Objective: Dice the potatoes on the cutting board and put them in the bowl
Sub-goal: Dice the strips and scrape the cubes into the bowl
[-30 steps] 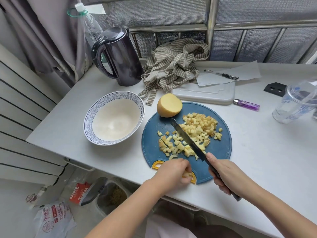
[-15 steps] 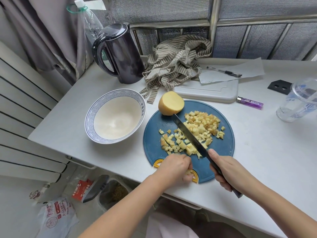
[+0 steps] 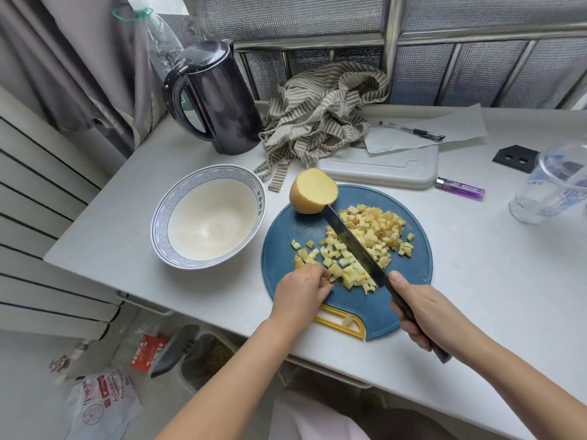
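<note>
Your right hand point(image 3: 425, 312) wraps its fingers round the knife point(image 3: 352, 242) over the potato cubes point(image 3: 371, 230) on the cutting board point(image 3: 286, 223), your left hand point(image 3: 298, 293) curls its fingers on some cubes, and the bowl point(image 3: 158, 217) sits left of the board.

Left hand point(image 3: 300, 293) up from yellow handle point(image 3: 327, 315) to potato dice point(image 3: 371, 230), knife point(image 3: 352, 242) tip reaching half potato point(image 3: 313, 195)

At your 11 o'clock stands a black electric kettle point(image 3: 222, 100), a clear plastic bottle point(image 3: 162, 42) behind it. A striped cloth point(image 3: 320, 112) lies at 12; a pen point(image 3: 413, 131) on paper point(image 3: 467, 119) at 1; purple lighter point(image 3: 460, 188) and clear plastic cup point(image 3: 546, 192) at 2.
</note>
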The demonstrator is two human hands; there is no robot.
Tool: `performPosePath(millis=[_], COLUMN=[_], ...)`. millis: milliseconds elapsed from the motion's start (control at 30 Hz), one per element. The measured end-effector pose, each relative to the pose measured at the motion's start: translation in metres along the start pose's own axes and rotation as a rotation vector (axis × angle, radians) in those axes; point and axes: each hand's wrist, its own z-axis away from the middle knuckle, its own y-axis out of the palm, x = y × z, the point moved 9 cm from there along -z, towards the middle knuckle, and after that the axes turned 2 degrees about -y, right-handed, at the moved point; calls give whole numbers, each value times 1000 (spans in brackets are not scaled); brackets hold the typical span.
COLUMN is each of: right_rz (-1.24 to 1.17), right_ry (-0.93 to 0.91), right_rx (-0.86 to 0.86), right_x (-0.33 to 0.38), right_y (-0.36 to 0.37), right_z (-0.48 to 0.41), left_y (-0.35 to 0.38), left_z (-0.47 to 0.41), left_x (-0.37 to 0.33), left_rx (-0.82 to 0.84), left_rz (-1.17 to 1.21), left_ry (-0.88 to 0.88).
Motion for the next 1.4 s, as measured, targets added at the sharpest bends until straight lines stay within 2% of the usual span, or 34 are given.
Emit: performPosePath(millis=[133, 233, 300, 367, 667, 867, 1000, 1100, 1200, 1400], right_rz=[-24, -35, -41, -48, -53, -46, -40, -35, -29, -15], right_ry=[5, 2, 2, 5, -20, -12, -25, -42, -46, -41], right_rx=[2, 2, 4, 5, -12, -14, -14, -19, -14, 4], right_x=[-1, 0, 1, 1, 9, 7, 11, 15, 16, 17], right_y=[2, 4, 5, 7, 10, 12, 11, 8, 7, 10], right_z=[1, 0, 0, 0, 5, 8, 7, 7, 6, 4], left_y=[-16, -1, 18, 30, 32, 38, 36, 24, 0, -2], left_z=[5, 19, 30, 36, 42, 42, 40, 34, 22, 19], left_x=[0, -16, -21, -22, -39, -40, -46, -36, -9, 20], left_rx=[-90, 34, 151, 195, 66, 146, 183, 124, -58, -58], left_rz=[45, 92, 98, 84, -30, 43, 43, 135, 224, 149], left_ry=[29, 131, 115, 87, 191, 167, 226, 120, -44, -234])
